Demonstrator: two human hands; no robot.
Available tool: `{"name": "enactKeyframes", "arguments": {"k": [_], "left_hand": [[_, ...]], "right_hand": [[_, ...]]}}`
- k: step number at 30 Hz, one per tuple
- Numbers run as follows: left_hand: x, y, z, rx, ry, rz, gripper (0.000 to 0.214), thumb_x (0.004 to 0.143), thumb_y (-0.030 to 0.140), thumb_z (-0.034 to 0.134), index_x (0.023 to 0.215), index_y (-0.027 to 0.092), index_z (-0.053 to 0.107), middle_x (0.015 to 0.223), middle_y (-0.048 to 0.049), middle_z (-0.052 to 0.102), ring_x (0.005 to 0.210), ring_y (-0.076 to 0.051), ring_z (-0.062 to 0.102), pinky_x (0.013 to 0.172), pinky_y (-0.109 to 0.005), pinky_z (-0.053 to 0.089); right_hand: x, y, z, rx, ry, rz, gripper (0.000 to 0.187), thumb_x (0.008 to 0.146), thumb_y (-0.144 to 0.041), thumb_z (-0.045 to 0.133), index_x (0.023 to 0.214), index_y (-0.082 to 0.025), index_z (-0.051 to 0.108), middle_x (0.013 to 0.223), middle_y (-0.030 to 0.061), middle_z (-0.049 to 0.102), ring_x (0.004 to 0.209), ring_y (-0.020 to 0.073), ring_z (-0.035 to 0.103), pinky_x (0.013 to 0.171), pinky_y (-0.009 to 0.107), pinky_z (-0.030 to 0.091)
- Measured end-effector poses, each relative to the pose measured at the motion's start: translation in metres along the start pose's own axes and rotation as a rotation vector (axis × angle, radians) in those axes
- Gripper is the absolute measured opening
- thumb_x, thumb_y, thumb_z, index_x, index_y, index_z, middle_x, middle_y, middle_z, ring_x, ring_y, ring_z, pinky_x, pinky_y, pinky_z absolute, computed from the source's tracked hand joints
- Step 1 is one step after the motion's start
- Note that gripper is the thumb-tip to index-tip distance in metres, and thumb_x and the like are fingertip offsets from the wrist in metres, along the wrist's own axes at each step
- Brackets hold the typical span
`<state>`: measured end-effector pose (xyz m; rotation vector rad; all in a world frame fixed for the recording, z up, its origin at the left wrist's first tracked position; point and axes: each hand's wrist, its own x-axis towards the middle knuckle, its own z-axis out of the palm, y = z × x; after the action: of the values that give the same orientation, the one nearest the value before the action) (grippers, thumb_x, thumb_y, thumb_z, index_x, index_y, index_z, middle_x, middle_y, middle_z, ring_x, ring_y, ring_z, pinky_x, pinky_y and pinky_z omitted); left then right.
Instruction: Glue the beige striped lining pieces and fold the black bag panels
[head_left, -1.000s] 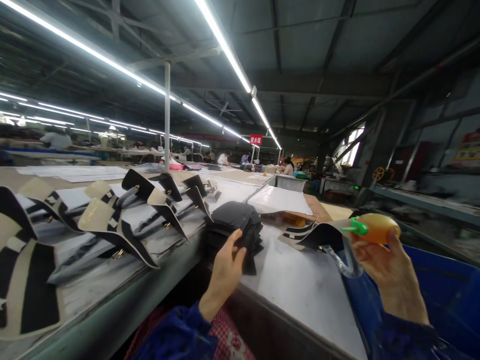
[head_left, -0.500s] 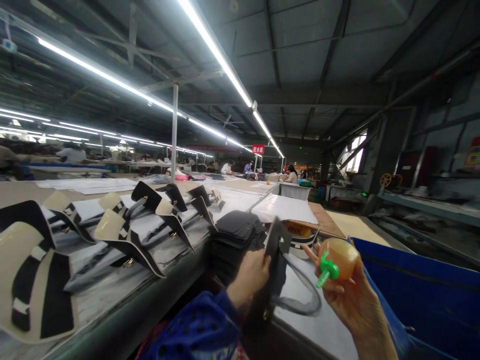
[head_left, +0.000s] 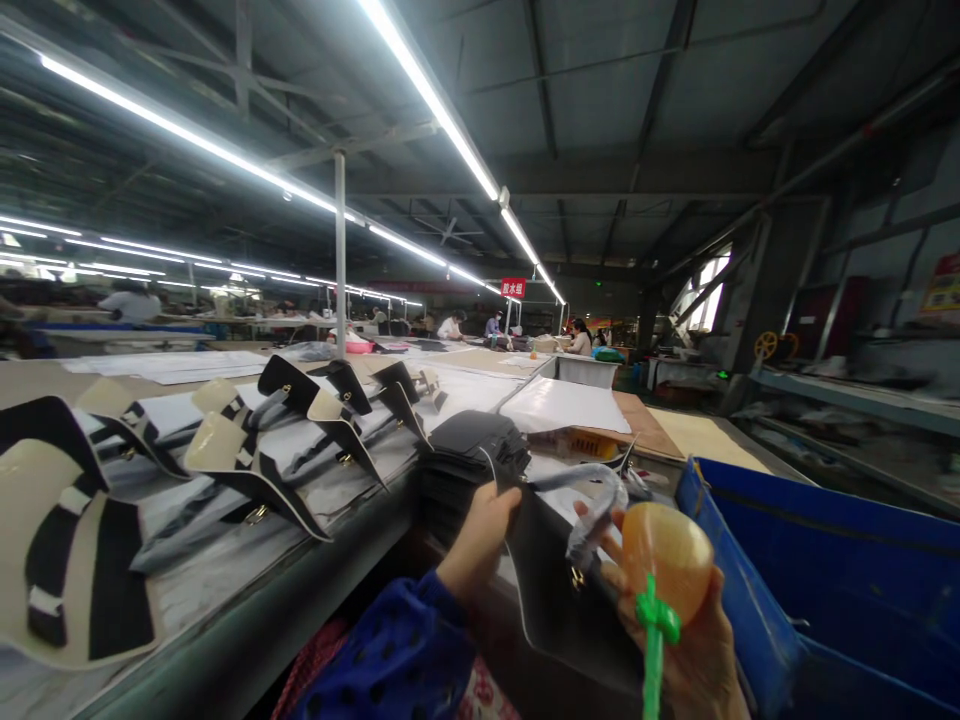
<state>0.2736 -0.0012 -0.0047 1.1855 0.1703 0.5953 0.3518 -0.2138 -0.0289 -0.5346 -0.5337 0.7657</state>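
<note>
My left hand (head_left: 482, 528) pinches the upper left edge of a black bag panel (head_left: 551, 585), which is tilted with its broad face toward me. A handle wrapped in clear plastic (head_left: 604, 505) and a small gold clasp (head_left: 577, 578) are attached at its right side. In my right hand (head_left: 701, 655) is a round amber squeeze bottle (head_left: 667, 550) of glue-like liquid, its green nozzle (head_left: 654, 640) pointing down. The fingers of that hand reach behind the bottle near the wrapped handle; whether they also grip the handle is hidden. Behind my left hand lies a stack of black panels (head_left: 476, 440).
Several cream-and-black bag pieces (head_left: 247, 470) stand bent on the table at left. A blue bin (head_left: 832, 540) is at my right. White sheets (head_left: 566, 405) cover the table ahead, and a metal post (head_left: 340, 260) rises from it. Co-workers (head_left: 580, 338) are in the distance.
The black panel has turned from edge-on to show its broad face. My right hand has come lower and closer to it, and the nozzle now points more downward. The handle has swung up.
</note>
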Motion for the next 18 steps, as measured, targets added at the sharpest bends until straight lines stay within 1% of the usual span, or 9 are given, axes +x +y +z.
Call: {"name": "enactKeyframes", "arguments": {"k": [2,4,6,8,10,13,15,16,18], "left_hand": [[-0.008,0.000,0.000,-0.096,-0.052,-0.032,0.044,0.084,0.058,0.071,0.089,0.014,0.071,0.071,-0.0029,0.069,0.062,-0.018,0.066,0.059,-0.029,0.050],[-0.017,-0.003,-0.006,-0.179,-0.080,-0.026,0.059,0.081,0.069,0.067,0.105,0.015,0.073,0.092,-0.0101,0.076,0.084,-0.025,0.072,0.071,-0.032,0.053],[-0.023,-0.011,-0.015,-0.234,-0.067,0.002,0.062,0.078,0.063,0.075,0.120,0.018,0.070,0.115,-0.0110,0.074,0.107,-0.027,0.068,0.084,-0.032,0.051],[-0.026,-0.025,-0.024,-0.270,-0.046,0.021,0.065,0.070,0.047,0.088,0.126,0.021,0.067,0.125,-0.0085,0.071,0.118,-0.025,0.063,0.091,-0.028,0.048],[-0.024,-0.041,-0.032,-0.307,-0.054,0.013,0.065,0.064,0.037,0.094,0.121,0.021,0.069,0.122,-0.0079,0.072,0.117,-0.024,0.063,0.092,-0.027,0.047],[-0.020,-0.064,-0.044,-0.376,-0.102,-0.032,0.052,0.065,0.035,0.094,0.109,0.019,0.073,0.112,-0.0077,0.075,0.104,-0.023,0.069,0.089,-0.030,0.049],[-0.021,-0.077,-0.052,-0.419,-0.145,-0.058,0.047,0.066,0.035,0.093,0.105,0.018,0.073,0.105,-0.0079,0.076,0.095,-0.023,0.071,0.087,-0.033,0.051],[-0.023,-0.082,-0.055,-0.440,-0.168,-0.065,0.047,0.065,0.034,0.094,0.105,0.018,0.073,0.103,-0.0081,0.077,0.093,-0.024,0.072,0.088,-0.035,0.052],[-0.027,-0.093,-0.061,-0.481,-0.212,-0.075,0.056,0.061,0.037,0.095,0.110,0.020,0.072,0.104,-0.0084,0.078,0.097,-0.028,0.073,0.093,-0.041,0.052]], "right_hand": [[0.007,-0.003,0.016,0.036,-0.007,-0.017,0.083,0.055,-0.053,0.096,0.125,-0.022,0.064,0.124,0.0111,0.070,0.076,0.0118,0.068,0.054,0.017,0.059],[0.012,-0.008,0.032,0.114,-0.027,-0.043,0.082,0.060,-0.054,0.093,0.128,-0.019,0.062,0.123,0.0106,0.069,0.077,0.0094,0.067,0.053,0.011,0.057],[0.014,-0.014,0.045,0.201,-0.055,-0.047,0.081,0.065,-0.050,0.092,0.131,-0.018,0.058,0.122,0.0095,0.069,0.079,0.0073,0.067,0.049,0.006,0.053],[0.012,-0.017,0.052,0.297,-0.073,-0.026,0.082,0.069,-0.043,0.092,0.136,-0.017,0.052,0.124,0.0103,0.069,0.083,0.0055,0.068,0.050,0.002,0.051],[0.007,-0.016,0.053,0.377,-0.084,0.012,0.085,0.073,-0.032,0.091,0.142,-0.018,0.045,0.129,0.0113,0.066,0.086,0.0043,0.069,0.052,0.000,0.051],[-0.003,-0.014,0.050,0.489,-0.096,0.048,0.095,0.075,-0.018,0.086,0.151,-0.022,0.031,0.135,0.0108,0.063,0.087,0.0056,0.070,0.053,0.002,0.054],[-0.009,-0.013,0.045,0.635,-0.091,0.036,0.099,0.076,-0.015,0.082,0.155,-0.025,0.022,0.140,0.0121,0.059,0.087,0.0085,0.070,0.054,0.007,0.058],[-0.011,-0.014,0.041,0.708,-0.086,0.026,0.102,0.076,-0.014,0.080,0.156,-0.026,0.019,0.142,0.0129,0.057,0.088,0.0104,0.071,0.054,0.010,0.060],[-0.012,-0.014,0.034,0.753,-0.090,0.006,0.106,0.074,-0.014,0.078,0.158,-0.030,0.014,0.138,0.0110,0.059,0.085,0.0130,0.072,0.055,0.015,0.063]]}}
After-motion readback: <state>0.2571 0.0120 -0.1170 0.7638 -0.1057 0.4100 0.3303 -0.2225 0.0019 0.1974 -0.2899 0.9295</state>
